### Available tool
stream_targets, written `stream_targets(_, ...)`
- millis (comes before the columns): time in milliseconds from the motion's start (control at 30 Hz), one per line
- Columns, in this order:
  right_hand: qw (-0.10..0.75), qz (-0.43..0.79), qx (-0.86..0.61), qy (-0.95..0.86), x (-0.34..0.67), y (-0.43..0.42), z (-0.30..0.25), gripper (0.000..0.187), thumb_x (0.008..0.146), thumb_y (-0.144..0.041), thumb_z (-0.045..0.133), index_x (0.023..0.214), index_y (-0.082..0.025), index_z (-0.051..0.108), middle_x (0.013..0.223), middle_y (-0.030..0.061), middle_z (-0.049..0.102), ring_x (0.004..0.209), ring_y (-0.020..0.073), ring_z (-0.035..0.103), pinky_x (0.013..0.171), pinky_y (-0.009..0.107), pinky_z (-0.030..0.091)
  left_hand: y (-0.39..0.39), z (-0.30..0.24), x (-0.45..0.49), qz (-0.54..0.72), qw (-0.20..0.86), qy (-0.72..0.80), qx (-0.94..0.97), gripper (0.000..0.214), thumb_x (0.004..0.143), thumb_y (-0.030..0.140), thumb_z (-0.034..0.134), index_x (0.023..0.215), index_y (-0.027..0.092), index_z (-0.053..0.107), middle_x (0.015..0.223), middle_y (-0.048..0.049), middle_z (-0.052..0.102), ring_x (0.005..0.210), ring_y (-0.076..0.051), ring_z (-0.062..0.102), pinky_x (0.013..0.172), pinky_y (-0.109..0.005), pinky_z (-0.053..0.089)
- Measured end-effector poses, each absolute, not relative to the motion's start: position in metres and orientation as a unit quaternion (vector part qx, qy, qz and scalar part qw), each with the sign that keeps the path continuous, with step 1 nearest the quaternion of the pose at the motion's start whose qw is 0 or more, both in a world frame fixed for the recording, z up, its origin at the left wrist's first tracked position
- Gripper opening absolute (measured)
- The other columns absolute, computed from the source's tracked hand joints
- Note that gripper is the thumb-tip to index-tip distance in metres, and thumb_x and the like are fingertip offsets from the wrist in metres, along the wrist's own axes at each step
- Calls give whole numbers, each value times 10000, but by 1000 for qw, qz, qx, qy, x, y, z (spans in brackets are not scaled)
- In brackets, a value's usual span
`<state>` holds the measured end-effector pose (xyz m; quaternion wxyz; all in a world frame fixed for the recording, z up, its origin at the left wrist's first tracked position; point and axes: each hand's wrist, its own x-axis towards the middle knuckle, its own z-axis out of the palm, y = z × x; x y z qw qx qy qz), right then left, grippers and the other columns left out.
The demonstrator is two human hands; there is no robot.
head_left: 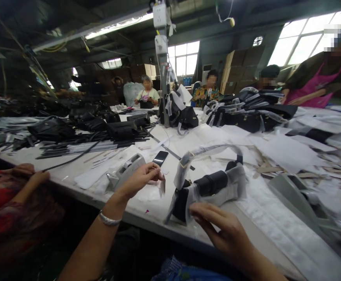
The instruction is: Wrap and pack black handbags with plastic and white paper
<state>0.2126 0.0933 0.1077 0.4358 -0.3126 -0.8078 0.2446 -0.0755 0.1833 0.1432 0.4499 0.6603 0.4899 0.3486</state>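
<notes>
A black handbag (211, 184) stands on the table before me. Translucent wrapping (237, 181) covers its sides, and its raised handle (211, 148) is wrapped too. With fingers pressed together, my right hand (224, 224) grips the wrapping at the bag's near left corner. My left hand (145, 177) is pinched closed above the table, left of the bag. From its fingertips hangs a small see-through strip (162, 186) that looks like clear tape. A grey tape dispenser (126, 169) sits just behind that hand, beside a dark phone (160, 158).
Another grey dispenser (302, 199) stands at the right, near a long white padded strip (287, 230). Black bags (246, 117) are heaped behind, and black straps (70, 148) lie left. A post (165, 78) rises from the table. Co-workers sit or stand around; one person's hands (31, 175) are at left.
</notes>
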Motion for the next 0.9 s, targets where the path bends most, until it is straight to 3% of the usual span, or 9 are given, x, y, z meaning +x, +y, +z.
stream_targets(167,516,282,-302,-750,183,114,131,381,944,-257,600,1325,-263,614,1383,89,589,1291,249,551,1113,432,461,149,198,-60,392,506,443,628,287,899,463,626,928,188,549,763,6,601,787,-157,645,801,-309,529)
stream_targets(267,526,343,-273,-729,170,121,138,606,878,-298,701,1444,-264,487,1495,91,483,1384,268,451,1151,454,410,134,218,-44,408,558,419,589,265,875,414,686,972,200,565,722,38,569,704,-128,630,734,-278,542)
stream_targets(367,526,402,-246,-708,162,120,138,719,827,-302,763,1469,-270,439,1482,86,503,1381,257,458,1150,440,405,122,231,-27,410,588,397,573,254,878,388,693,1008,201,581,700,47,552,643,-113,622,663,-251,549)
stream_targets(467,538,462,-216,-671,161,115,136,638,838,-255,739,1425,-263,490,1352,78,625,1263,236,583,1102,413,456,114,239,-13,428,613,377,546,286,872,342,710,1099,193,620,772,24,586,621,-83,600,615,-212,545)
stream_targets(633,532,479,-250,-651,177,107,130,287,907,-216,607,1175,-198,706,1038,62,757,933,213,726,908,369,565,107,244,2,456,609,369,535,499,862,274,724,1337,288,572,1160,-58,655,722,-71,625,666,-196,566)
stream_targets(733,518,470,-261,-665,190,104,124,302,890,-156,562,1139,-186,730,997,52,759,908,204,717,859,344,570,107,243,8,442,615,366,540,550,846,221,738,1360,309,561,1181,-77,676,661,-46,593,598,-147,527)
stream_targets(900,483,402,-286,-723,209,99,108,326,885,-113,546,1124,-212,744,1011,29,761,907,192,704,838,306,553,109,237,17,366,668,372,531,438,818,176,756,1245,219,663,1115,-121,698,551,-7,484,388,-58,295)
